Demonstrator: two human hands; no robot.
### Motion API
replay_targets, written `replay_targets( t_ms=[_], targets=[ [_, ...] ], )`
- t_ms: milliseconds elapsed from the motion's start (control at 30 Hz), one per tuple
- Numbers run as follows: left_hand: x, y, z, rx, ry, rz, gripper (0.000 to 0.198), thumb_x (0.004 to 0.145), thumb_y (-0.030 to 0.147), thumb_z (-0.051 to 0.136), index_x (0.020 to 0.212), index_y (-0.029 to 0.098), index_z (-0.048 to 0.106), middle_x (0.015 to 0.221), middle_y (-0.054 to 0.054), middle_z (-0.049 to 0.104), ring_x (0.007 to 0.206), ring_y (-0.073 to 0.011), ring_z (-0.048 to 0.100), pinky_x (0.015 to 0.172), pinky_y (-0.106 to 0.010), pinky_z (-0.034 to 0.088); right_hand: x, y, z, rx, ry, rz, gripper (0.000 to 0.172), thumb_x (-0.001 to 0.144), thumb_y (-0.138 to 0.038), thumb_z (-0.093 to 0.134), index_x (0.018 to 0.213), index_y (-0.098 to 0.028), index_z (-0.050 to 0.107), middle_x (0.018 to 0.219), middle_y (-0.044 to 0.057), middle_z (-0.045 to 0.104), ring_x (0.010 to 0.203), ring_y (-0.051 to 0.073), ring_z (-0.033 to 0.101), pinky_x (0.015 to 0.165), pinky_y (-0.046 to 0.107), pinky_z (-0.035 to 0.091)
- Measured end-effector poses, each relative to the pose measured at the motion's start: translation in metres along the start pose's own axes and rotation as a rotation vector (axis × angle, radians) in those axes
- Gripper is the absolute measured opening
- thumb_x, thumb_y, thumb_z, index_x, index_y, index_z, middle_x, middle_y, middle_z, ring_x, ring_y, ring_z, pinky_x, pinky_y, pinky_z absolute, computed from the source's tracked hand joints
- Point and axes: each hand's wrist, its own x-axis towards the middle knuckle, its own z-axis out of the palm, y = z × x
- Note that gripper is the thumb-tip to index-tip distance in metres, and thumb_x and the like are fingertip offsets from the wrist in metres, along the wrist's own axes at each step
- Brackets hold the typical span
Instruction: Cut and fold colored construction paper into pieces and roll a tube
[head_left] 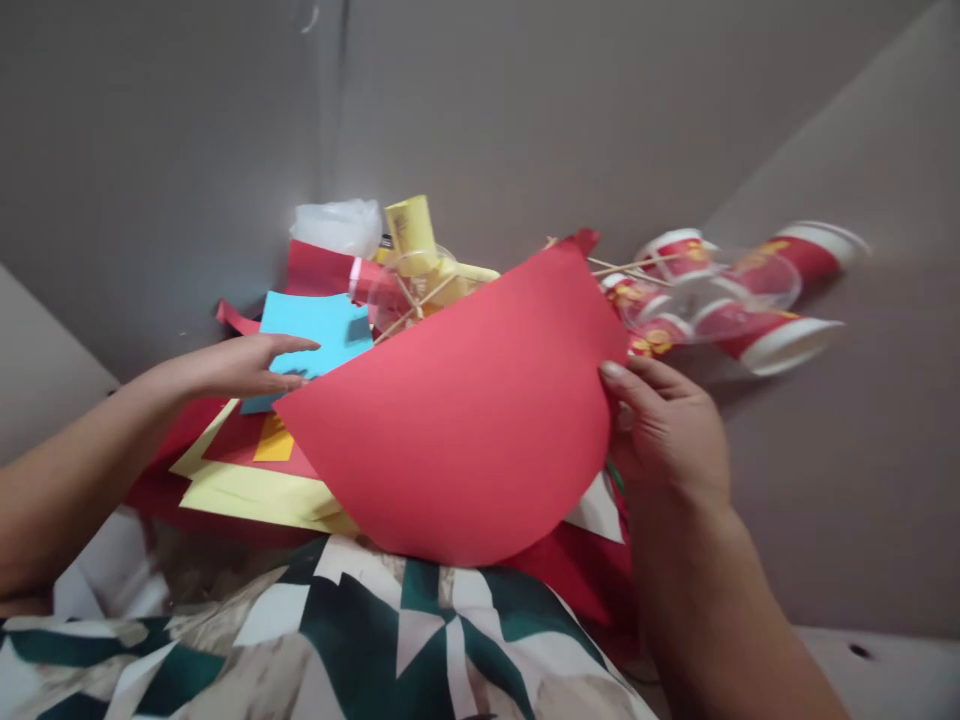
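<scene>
A large red paper half-circle [465, 430] is held up in front of me, its straight edge slanting up to the right. My right hand [667, 430] pinches its curved right edge, thumb on the near face. Near the sheet's left corner, my left hand [247, 365] has thumb and fingers apart, reaching over a light blue paper [330, 325]; I see nothing in its grasp. Yellow paper sheets [255, 497] and a small orange piece [274, 440] lie below that hand. The half-circle hides much of what is behind it.
Red and white paper cups [787, 340], clear plastic and thin wooden sticks [637, 267] form a cluster at the right. Behind the sheet stand a yellow cup [412, 235], more sticks and a white plastic bag [337, 228]. A grey wall [510, 120] rises behind.
</scene>
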Motion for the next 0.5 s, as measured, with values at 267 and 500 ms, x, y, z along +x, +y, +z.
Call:
replay_targets(
  t_ms=[267, 500],
  targets=[
    [0.032, 0.047, 0.005, -0.343, 0.008, 0.089, 0.048, 0.077, 0.056, 0.066, 0.110, 0.022, 0.072, 0.112, -0.007, 0.077, 0.103, -0.0257, 0.072, 0.086, -0.034, 0.058, 0.011, -0.005, -0.058, 0.076, 0.164, -0.048, 0.019, 0.051, -0.014, 0.077, 0.068, -0.017, 0.072, 0.064, -0.002, 0.072, 0.053, 0.009, 0.064, 0.054, 0.020, 0.055],
    [0.072, 0.055, 0.037, -0.267, 0.200, 0.072, 0.033, 0.075, 0.047, 0.068, 0.089, 0.017, 0.066, 0.090, -0.007, 0.074, 0.063, -0.0176, 0.069, 0.061, -0.029, 0.051, 0.026, -0.019, -0.091, 0.108, 0.498, -0.141, 0.021, 0.048, 0.001, 0.069, 0.055, -0.019, 0.071, 0.058, 0.000, 0.068, 0.051, 0.009, 0.061, 0.053, 0.021, 0.054]
  ],
)
